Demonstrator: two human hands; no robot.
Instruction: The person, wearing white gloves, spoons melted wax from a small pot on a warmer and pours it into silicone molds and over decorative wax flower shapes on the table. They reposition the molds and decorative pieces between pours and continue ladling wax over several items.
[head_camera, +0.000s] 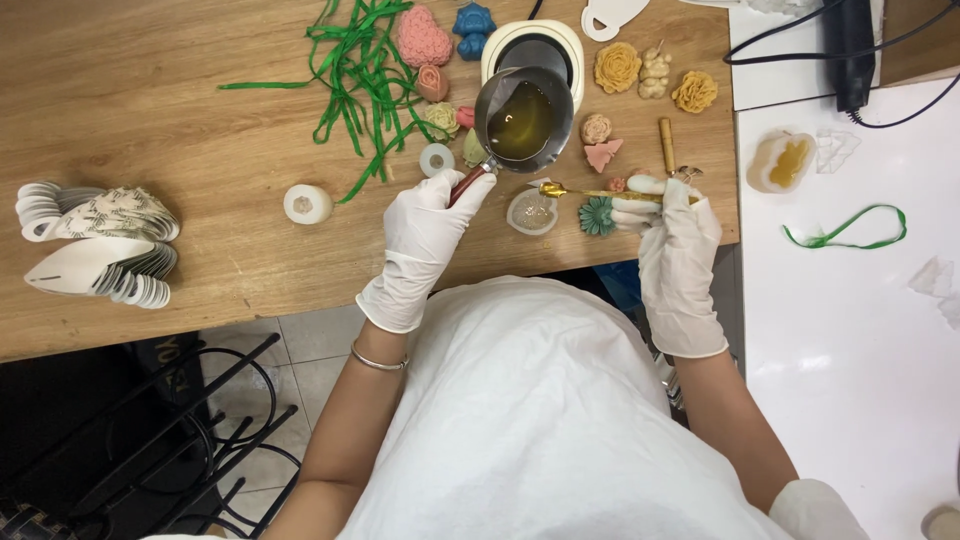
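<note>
My left hand (428, 225), in a white glove, grips the reddish handle of a small metal pot (524, 118) of yellow liquid, tilted above the wooden table (150, 120). My right hand (672, 225), also gloved, holds a gold spoon (590, 192) level, its bowl just under the pot's rim. Below the spoon lies a clear round mould (532, 213). A teal flower piece (597, 215) sits next to my right hand.
A white warmer base (532, 42) stands behind the pot. Flower-shaped pieces in yellow (617, 67), pink (422, 37) and blue (473, 28) lie around, with green ribbon (360, 75). White paper cutouts (100, 245) are stacked left. A white table (850, 300) with a filled mould (782, 160) is right.
</note>
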